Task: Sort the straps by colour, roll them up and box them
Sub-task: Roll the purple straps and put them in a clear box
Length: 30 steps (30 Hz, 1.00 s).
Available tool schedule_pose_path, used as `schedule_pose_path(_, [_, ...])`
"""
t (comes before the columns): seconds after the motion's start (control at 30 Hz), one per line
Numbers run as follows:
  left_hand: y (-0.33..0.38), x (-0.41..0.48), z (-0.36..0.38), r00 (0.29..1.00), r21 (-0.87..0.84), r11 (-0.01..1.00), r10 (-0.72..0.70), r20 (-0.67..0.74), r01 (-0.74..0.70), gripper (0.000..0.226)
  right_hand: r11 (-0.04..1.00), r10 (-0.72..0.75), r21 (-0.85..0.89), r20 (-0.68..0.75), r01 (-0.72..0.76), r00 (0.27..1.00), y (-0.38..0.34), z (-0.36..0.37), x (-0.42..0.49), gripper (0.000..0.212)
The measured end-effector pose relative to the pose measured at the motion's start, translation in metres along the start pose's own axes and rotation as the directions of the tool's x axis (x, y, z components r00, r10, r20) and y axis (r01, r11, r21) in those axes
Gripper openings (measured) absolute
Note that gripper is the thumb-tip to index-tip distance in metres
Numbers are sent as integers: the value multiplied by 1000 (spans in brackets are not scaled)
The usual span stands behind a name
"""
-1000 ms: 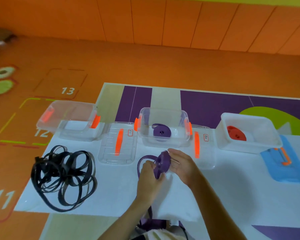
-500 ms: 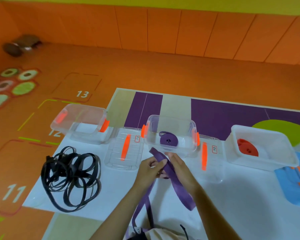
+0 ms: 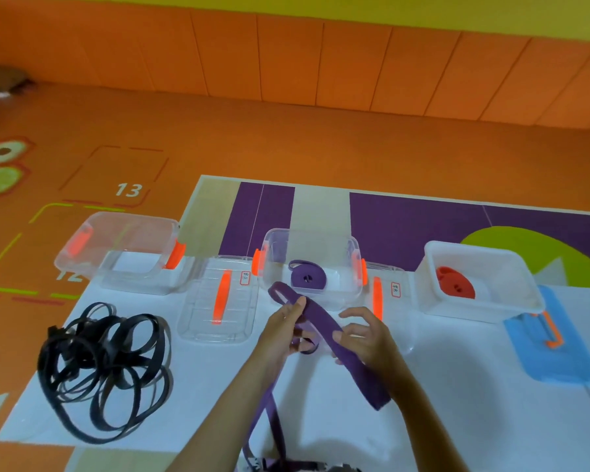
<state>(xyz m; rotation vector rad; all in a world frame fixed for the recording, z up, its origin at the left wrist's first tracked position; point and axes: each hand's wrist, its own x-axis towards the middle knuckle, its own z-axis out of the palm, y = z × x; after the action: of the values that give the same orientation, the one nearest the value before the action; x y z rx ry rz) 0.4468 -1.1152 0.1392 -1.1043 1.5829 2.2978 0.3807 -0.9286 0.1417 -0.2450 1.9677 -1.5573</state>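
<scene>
Lying on the orange floor (image 3: pixel 286 148): a mat (image 3: pixel 406 226) with purple, green and tan shapes. Lying over the mat and a bit of the floor: a white sheet (image 3: pixel 457 386). Sitting in a row along the far edge of the sheet, left to right: a clear left box (image 3: pixel 133 218), half off the sheet; a first lid (image 3: pixel 198 311) with an orange handle; a clear middle box (image 3: pixel 310 233); a second lid (image 3: pixel 394 301); a white box (image 3: pixel 474 247). Lying just in front of the white box: a blue lid (image 3: pixel 552 356). Lying in a messy pile near the left edge: black straps (image 3: pixel 103 366).
</scene>
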Motion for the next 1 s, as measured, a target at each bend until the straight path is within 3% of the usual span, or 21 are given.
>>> schedule_pose_path(0.1, [16, -13, 5, 999, 189, 981, -47, 10, 45, 56, 995, -43, 82, -97, 51, 994, -19, -5, 5, 26])
schedule_pose_path(0.2, [29, -38, 4, 998, 264, 964, -15, 56, 0, 51, 995, -87, 43, -71, 90, 994, -34, 0, 10, 20])
schedule_pose_path(0.33, [29, -64, 5, 990, 140, 985, 82, 112, -97, 36, 991, -86, 95, -101, 95, 991, -43, 28, 13, 11])
schedule_pose_path(0.43, [22, -62, 1, 991, 38, 991, 128, 43, -129, 29, 989, -27, 143, -82, 39, 996, -42, 45, 17, 7])
schedule_pose_path(0.63, [17, -65, -15, 989, -171, 974, 143, -36, -147, 27, 999, 27, -38, 64, -25, 998, -45, 55, 19, 10])
schedule_pose_path(0.77, [15, -61, -19, 987, -270, 954, 96, -130, -128, 33, 995, 88, -59, 170, -79, 982, -48, 55, 15, 25])
schedule_pose_path(1.0, [9, -51, -17, 941, -306, 928, 113, -319, -215, 30, 982, 177, -89, 128, -167, 976, -63, 43, 5, 27])
